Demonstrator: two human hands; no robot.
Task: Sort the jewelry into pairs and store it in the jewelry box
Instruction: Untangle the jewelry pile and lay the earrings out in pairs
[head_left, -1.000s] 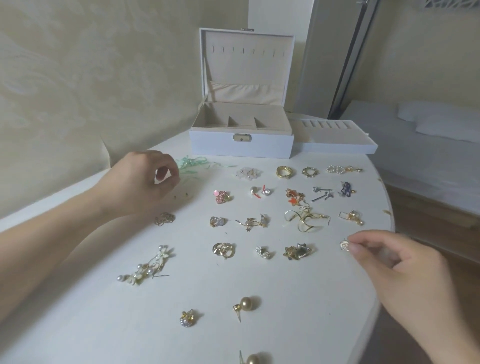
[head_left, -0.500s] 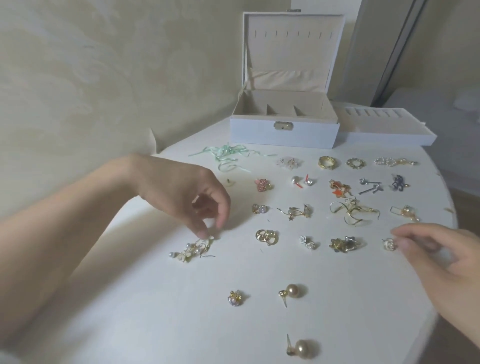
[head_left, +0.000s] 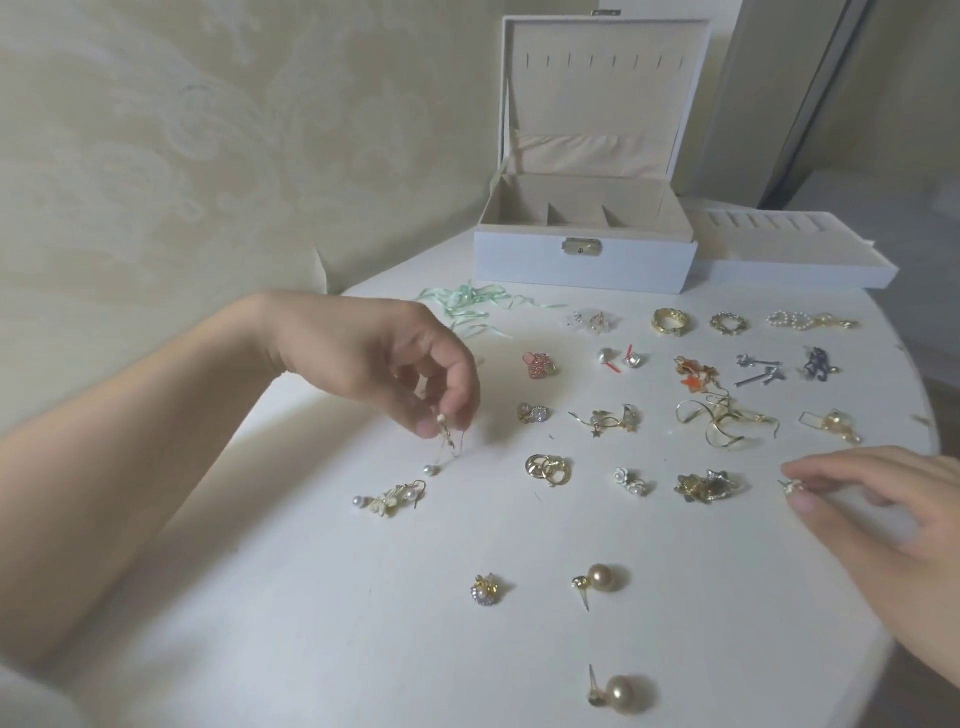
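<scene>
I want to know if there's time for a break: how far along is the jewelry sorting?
Pairing looks mostly done: many pieces lie in twos on the table, like the gold rings. In hand: the left hand pinches a pearl drop earring above its mate; the right hand pinches a small piece at the table's edge. Left: the two big pearl studs lie apart, and what shows of the jewelry box looks empty.
</scene>
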